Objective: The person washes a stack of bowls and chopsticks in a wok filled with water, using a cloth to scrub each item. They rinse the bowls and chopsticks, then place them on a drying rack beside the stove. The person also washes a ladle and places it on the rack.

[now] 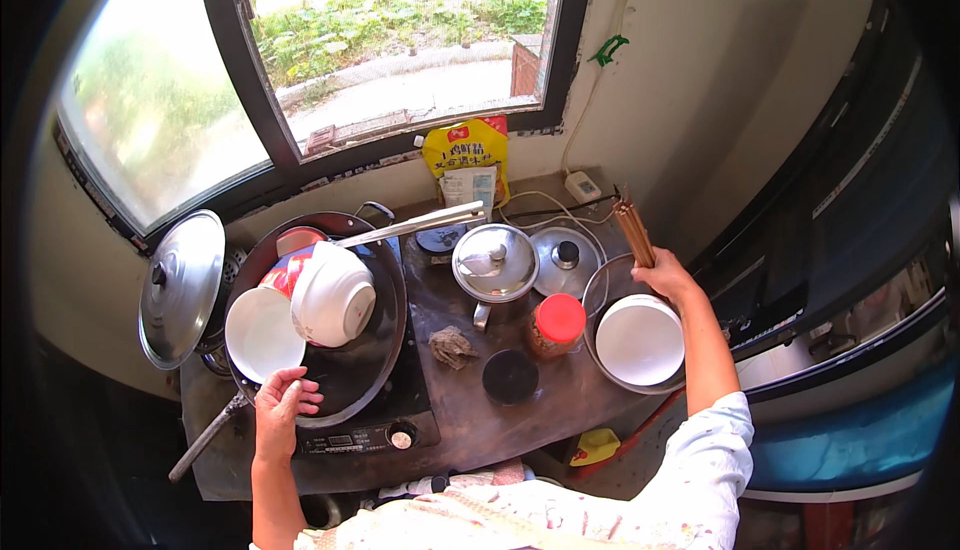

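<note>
My right hand [666, 274] grips a bundle of brown chopsticks [634, 231], which stand nearly upright. Beneath it, at the right end of the table, a white bowl [640, 341] sits in a metal basin [600, 358]. On the left, my left hand [283, 398] holds nothing, its fingers curled loosely and apart at the near rim of a large dark wok [360, 377]. Just beyond those fingertips lies a white bowl [262, 331]; whether they touch it I cannot tell. Another white bowl [334, 295] is tipped on its side against it. Long metal tongs or similar utensil handles [420, 223] stick out over the wok's far rim.
The wok rests on an induction cooker [367, 436]. Mid-table are a lidded metal pot [495, 261], a pot lid [566, 261], a red-capped jar [559, 325], a crumpled cloth [451, 346] and a black round lid [510, 376]. A large lid [184, 287] leans at left; a yellow seasoning bag [466, 152] stands behind.
</note>
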`<state>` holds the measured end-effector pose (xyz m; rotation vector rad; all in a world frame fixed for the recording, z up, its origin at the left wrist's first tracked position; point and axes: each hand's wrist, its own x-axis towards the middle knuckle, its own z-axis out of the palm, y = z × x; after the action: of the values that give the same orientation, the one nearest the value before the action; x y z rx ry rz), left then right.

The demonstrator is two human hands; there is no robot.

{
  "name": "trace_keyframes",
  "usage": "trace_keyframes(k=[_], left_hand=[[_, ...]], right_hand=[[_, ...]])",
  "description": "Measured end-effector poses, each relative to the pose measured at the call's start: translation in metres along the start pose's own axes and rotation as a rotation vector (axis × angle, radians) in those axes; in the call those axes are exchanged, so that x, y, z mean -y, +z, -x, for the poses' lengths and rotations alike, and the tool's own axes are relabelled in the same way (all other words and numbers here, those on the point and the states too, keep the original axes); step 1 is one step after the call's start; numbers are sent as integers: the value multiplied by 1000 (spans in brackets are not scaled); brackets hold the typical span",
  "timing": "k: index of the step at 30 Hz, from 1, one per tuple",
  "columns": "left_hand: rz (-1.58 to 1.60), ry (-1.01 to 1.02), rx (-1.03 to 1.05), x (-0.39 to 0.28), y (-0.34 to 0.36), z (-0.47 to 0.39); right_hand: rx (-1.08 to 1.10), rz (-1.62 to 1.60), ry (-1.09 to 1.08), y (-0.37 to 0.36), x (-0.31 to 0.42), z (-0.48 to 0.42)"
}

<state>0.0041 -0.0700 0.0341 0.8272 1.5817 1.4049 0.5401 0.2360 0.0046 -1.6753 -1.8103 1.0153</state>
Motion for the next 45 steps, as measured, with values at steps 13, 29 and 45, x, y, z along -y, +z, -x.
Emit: trace_keyframes(k=[13, 29, 45], left_hand=[[-1, -10, 16, -3, -2, 2], [143, 127, -51, -17, -28, -1], [-1105, 303, -468, -25, -84, -82]], right_hand=[[229, 344, 212, 1, 9, -4], [-329, 660, -324, 4, 83, 38], [179, 787, -1359, 376, 318, 139]])
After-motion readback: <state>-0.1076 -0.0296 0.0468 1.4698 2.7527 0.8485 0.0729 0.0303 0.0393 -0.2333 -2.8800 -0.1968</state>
